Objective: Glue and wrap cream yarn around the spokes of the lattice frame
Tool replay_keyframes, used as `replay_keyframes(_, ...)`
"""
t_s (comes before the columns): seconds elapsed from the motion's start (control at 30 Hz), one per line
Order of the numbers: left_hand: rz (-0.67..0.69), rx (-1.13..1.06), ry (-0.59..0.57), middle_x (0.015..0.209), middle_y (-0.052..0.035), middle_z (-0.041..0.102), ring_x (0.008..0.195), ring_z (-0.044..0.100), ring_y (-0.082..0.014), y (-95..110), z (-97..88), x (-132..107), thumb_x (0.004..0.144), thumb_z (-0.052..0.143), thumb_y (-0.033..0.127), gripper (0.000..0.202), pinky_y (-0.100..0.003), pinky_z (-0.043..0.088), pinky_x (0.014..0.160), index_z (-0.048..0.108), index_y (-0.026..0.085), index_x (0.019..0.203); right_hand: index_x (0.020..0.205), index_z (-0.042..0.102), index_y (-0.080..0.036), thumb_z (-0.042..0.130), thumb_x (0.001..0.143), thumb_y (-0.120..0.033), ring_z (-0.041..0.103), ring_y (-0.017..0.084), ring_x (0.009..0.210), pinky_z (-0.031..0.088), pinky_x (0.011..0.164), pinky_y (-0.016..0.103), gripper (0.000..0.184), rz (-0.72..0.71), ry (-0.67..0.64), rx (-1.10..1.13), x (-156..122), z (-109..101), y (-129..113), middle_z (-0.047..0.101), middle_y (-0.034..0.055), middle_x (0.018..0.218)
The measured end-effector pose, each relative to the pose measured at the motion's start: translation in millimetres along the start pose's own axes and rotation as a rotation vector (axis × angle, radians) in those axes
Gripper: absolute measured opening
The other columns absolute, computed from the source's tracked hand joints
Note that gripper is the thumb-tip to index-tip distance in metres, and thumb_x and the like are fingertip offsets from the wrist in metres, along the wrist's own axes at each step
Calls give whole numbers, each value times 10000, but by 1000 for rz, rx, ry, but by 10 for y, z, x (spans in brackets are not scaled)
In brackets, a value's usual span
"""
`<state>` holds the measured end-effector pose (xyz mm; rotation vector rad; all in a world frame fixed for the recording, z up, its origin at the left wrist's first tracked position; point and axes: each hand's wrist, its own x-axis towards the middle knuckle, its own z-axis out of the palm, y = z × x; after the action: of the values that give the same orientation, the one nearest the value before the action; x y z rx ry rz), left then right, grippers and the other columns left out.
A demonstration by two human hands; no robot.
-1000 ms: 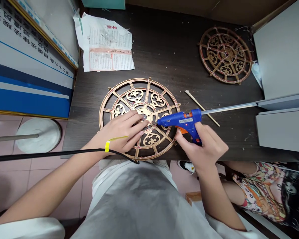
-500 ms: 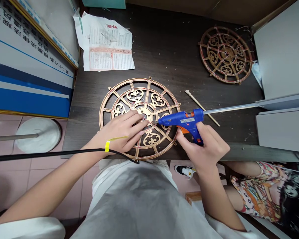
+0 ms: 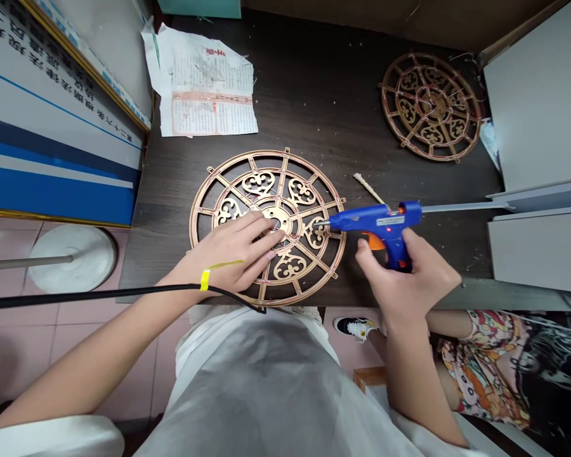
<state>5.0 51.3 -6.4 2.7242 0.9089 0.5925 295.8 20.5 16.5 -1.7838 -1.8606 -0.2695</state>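
Steadying round frame (image 3: 276, 212) at near edge of table (image 3: 314, 95), I judge: left hand (image 3: 231, 251) loosely spread across it; right grip (image 3: 406, 285) wraps glue gun (image 3: 378, 219), nozzle (image 3: 322, 223) above frame.

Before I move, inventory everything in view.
near openwork disc: 1, gold, centre
far openwork disc: 1, brown, upper right
glue gun: 1, blue, right of centre
glue stick: 1, whitish, gun's rear
thin stick: 1, cream, behind gun
printed sheet: 1, white, upper left
table: 1, dark, centre
poster: 1, blue-white, left
cable: 1, black, left
round base: 1, white, floor
object: 1, teal, top edge
tiles: many, pink, floor
panels: 2+, pale, right
bystander: 1, patterned clothes, lower right
left hand: 1, bare, on near disc
right hand: 1, bare, gripping glue gun
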Motion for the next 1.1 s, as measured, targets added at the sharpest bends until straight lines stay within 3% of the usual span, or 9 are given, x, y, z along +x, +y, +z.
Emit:
replay_keyframes(0.13,-16,-2,12,1174,-175,655,1123,586,-312,6,9,-9,978,526,206,346,-456,551,968,626,64,1277,719,645,-185,777,755,-399,339,107,504,339,547,281,254,200,-48,64,72,17,140,375,-59,551)
replay_keyframes(0.3,-79,-4,31,1175,-171,644,1118,577,-316,45,45,-32,969,539,212,356,-468,549,968,625,71,1284,853,742,-164,787,735,-506,421,135,535,372,589,294,364,454,-37,36,171,119,385,497,-38,581)
replay_keyframes(0.57,-158,18,94,1200,-188,627,1143,561,-325,153,110,-43,957,559,193,359,-476,542,985,619,62,1286,827,743,-162,787,730,-549,497,176,588,412,648,341,401,630,-12,-58,339,199,802,601,30,651)
replay_keyframes(0.63,-171,39,103,1188,-187,630,1138,567,-329,171,118,-34,955,564,195,352,-475,549,972,624,59,1275,799,722,-161,766,750,-572,516,213,614,435,695,384,417,645,-71,-157,370,191,902,606,67,666)
replay_keyframes(0.73,-188,47,102,1175,-178,631,1128,573,-324,182,127,-24,958,564,196,347,-467,554,964,628,64,1272,832,710,-145,706,802,-617,577,324,733,465,775,490,473,635,-181,-292,380,133,934,619,137,727)
replay_keyframes(0.83,-195,39,103,1186,-170,629,1137,570,-320,180,135,-24,959,567,193,347,-461,546,982,622,73,1280,1027,706,-110,716,816,-588,597,411,996,466,907,576,523,503,-61,-306,344,47,804,654,209,971)
replay_keyframes(0.9,-199,35,99,1192,-165,628,1142,568,-318,176,133,-24,958,572,192,343,-462,538,994,618,81,1279,1112,695,-145,722,842,-525,601,365,1060,470,974,546,467,326,-54,-183,310,26,686,654,180,1085)
replay_keyframes(0.97,-197,33,102,1190,-163,628,1138,570,-314,174,123,-19,958,575,187,332,-461,534,997,618,83,1270,1135,691,-186,671,903,-443,613,308,1044,489,973,487,347,174,-235,-22,283,63,601,662,137,1120)
replay_keyframes(1.1,-201,54,104,1185,-162,632,1142,572,-309,179,110,0,961,572,180,309,-450,531,1003,621,85,1251,1037,653,-179,541,956,-279,598,295,1030,477,948,459,170,97,-325,18,282,236,620,670,129,1076)
